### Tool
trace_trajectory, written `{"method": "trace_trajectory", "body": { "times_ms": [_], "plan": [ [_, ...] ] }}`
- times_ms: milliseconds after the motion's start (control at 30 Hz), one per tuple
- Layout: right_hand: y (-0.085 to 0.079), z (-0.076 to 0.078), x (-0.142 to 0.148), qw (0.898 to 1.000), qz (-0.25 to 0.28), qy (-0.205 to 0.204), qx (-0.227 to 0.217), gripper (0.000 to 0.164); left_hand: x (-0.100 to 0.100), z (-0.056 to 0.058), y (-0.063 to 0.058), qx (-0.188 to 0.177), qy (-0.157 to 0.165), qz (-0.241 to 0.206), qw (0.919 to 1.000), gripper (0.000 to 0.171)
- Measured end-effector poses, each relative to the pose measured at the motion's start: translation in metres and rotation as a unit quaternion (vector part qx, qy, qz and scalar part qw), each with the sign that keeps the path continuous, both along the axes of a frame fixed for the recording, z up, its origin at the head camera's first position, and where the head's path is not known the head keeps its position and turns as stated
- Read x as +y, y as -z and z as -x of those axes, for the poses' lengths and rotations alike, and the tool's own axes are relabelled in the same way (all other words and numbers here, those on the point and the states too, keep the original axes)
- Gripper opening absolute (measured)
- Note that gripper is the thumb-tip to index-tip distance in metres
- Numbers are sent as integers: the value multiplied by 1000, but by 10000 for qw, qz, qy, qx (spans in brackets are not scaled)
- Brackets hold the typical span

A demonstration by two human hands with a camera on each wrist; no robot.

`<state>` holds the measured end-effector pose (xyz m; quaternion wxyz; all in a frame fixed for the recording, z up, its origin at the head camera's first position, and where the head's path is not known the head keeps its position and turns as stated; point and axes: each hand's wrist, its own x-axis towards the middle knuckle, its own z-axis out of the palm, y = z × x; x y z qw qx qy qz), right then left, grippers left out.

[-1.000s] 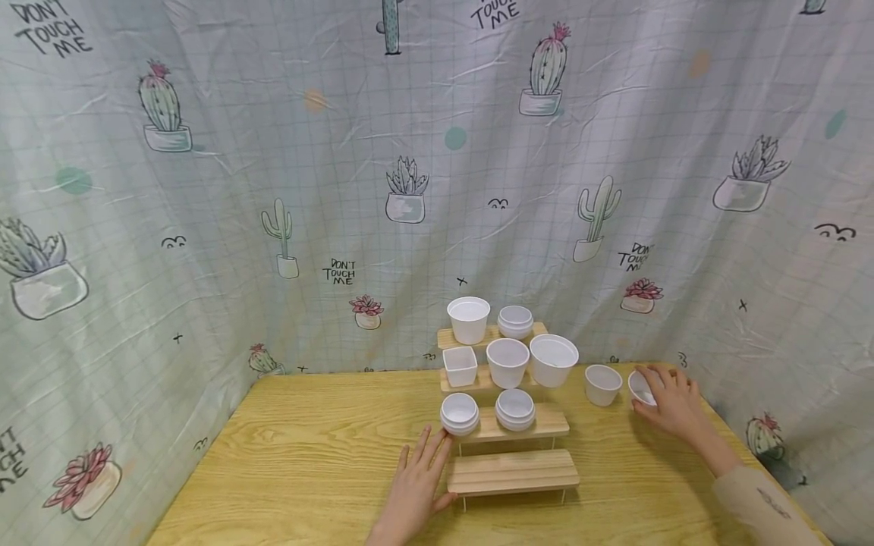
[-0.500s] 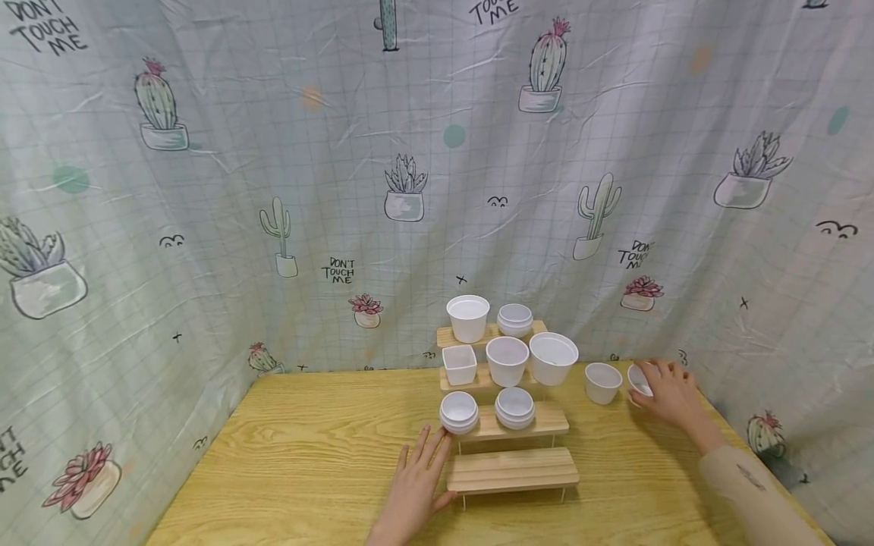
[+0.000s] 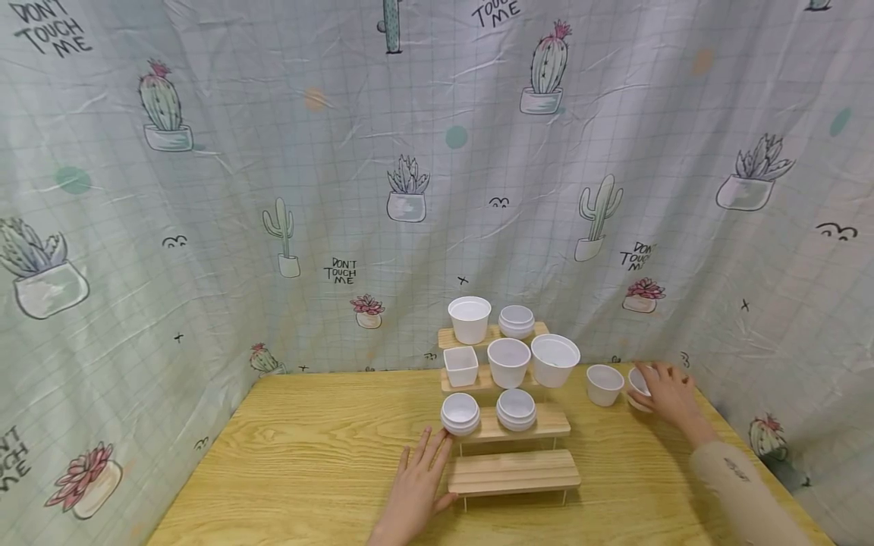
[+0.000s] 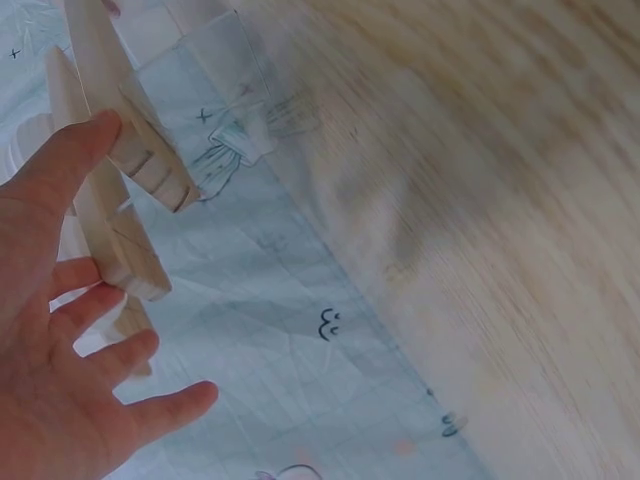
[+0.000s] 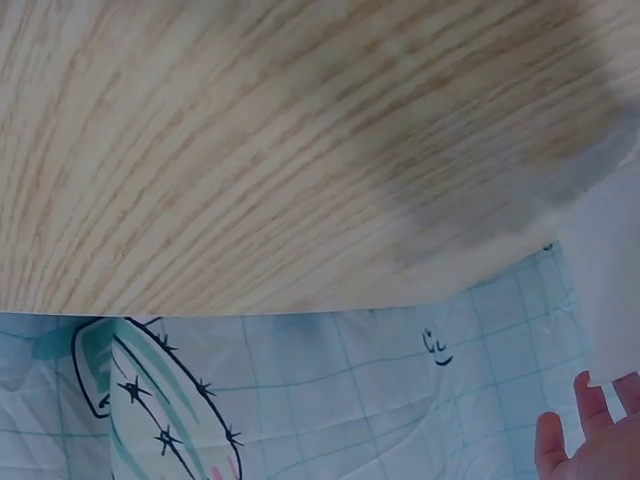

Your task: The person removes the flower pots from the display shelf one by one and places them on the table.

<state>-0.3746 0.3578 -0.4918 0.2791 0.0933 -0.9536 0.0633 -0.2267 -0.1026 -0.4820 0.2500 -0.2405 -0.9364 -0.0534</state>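
My right hand [image 3: 672, 394] grips a small round white pot [image 3: 640, 379] at the table's right side, its fingers over the rim and hiding part of it. In the right wrist view only that hand's fingertips [image 5: 592, 405] and a white pot wall [image 5: 610, 280] show at the edge. My left hand [image 3: 418, 485] rests with outstretched fingers against the left end of a stepped wooden stand [image 3: 514, 472]. The left wrist view shows its thumb touching one step's end [image 4: 150, 175]. Beside the held pot stands another round white pot [image 3: 604, 385].
Several white pots occupy the upper steps, among them a square pot [image 3: 460, 366], a tall round pot [image 3: 470, 320] and a ringed bowl-shaped pot [image 3: 516, 409]. The lowest step is bare wood. A cactus-print curtain [image 3: 410, 250] hangs behind the wooden table [image 3: 314, 447].
The right hand and forearm have shifted slightly leftward around the pot at the right. The left hand and the pots on the stand stay in place.
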Motion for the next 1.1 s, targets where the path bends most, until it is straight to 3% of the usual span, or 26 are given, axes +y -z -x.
{"method": "trace_trajectory", "body": {
  "times_ms": [367, 833, 1100],
  "plan": [
    [7, 1, 2, 9952, 77, 168, -965, 54, 0, 2, 0, -61, -109, 206, 9997, 85],
    [5, -3, 1, 9911, 229, 102, -1306, 61, 1, 1, -1, -55, -181, 228, 9996, 85],
    [4, -3, 2, 9917, 188, 94, -1266, 62, 0, 2, 0, -87, -158, 212, 9996, 85]
  ]
}}
